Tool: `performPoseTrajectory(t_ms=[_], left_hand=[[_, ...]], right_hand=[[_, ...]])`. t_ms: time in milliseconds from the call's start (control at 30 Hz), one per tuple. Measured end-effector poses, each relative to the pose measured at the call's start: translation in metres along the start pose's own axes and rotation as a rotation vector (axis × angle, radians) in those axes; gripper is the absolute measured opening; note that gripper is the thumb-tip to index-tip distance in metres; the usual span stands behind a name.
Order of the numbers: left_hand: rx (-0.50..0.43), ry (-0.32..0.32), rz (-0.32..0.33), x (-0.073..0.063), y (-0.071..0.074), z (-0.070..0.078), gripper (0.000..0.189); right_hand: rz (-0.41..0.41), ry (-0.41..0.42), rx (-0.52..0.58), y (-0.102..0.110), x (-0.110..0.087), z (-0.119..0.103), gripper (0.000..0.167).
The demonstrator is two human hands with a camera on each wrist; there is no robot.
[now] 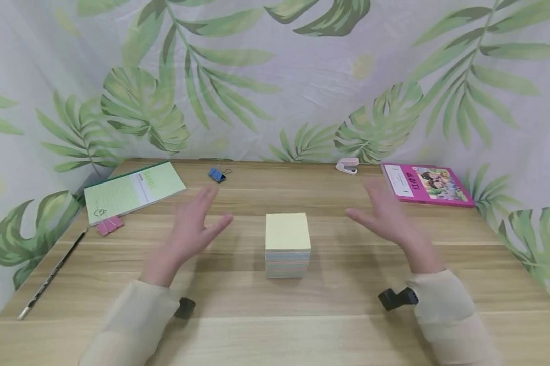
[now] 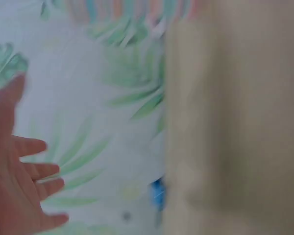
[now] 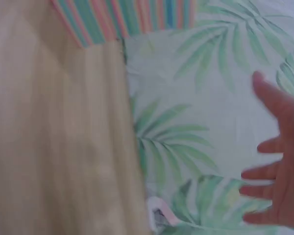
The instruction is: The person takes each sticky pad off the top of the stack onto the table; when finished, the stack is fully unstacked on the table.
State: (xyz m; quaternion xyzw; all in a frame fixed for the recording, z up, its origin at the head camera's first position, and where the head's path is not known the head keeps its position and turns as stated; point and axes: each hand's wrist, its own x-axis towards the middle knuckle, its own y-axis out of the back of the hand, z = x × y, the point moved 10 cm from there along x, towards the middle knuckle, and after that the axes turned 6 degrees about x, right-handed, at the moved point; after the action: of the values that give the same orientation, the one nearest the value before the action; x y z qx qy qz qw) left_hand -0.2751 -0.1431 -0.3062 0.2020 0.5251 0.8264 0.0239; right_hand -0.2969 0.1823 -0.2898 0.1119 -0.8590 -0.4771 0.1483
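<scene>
A tall block of stacked paper notes [image 1: 287, 233], pale yellow on top with pastel-striped sides, stands in the middle of the wooden table. To its left my left hand [image 1: 189, 231] hovers over the table, fingers extended and thumb spread toward the block, holding nothing. On the other side my right hand [image 1: 389, 216] is held the same way, apart from the block, with nothing in it. Both wrist views show spread fingers, and the block's striped side [image 2: 132, 10] shows along the top of each. The hands are slightly blurred.
A green notebook [image 1: 135, 190] lies at the back left with a pink binder clip [image 1: 109, 225] by its corner. A pencil [image 1: 53, 274] lies along the left edge. Toward the back are a blue binder clip [image 1: 217, 175], a pink-and-white stapler [image 1: 347, 165] and a magenta book [image 1: 428, 184].
</scene>
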Motion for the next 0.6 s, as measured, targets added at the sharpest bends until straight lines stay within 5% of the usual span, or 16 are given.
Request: performPoseTrajectory(t_ms=[133, 267, 433, 600], left_hand=[[-0.428, -0.030, -0.092, -0.012, -0.032, 0.016, 0.080], [-0.741, -0.054, -0.206, -0.020, -0.060, 0.037, 0.087], [-0.960, -0.055, -0.328, -0.026, -0.088, 0.053, 0.089], [-1.086, -0.066, -0.331, -0.029, -0.099, 0.056, 0.087]], right_hand=[[-0.049, 0.110, 0.338, -0.031, -0.003, -0.022, 0.072], [-0.178, 0.214, 0.638, -0.064, -0.005, -0.049, 0.073], [-0.274, 0.266, 0.833, -0.087, -0.009, -0.069, 0.088], [-0.272, 0.214, 0.838, -0.098, -0.008, -0.067, 0.095]])
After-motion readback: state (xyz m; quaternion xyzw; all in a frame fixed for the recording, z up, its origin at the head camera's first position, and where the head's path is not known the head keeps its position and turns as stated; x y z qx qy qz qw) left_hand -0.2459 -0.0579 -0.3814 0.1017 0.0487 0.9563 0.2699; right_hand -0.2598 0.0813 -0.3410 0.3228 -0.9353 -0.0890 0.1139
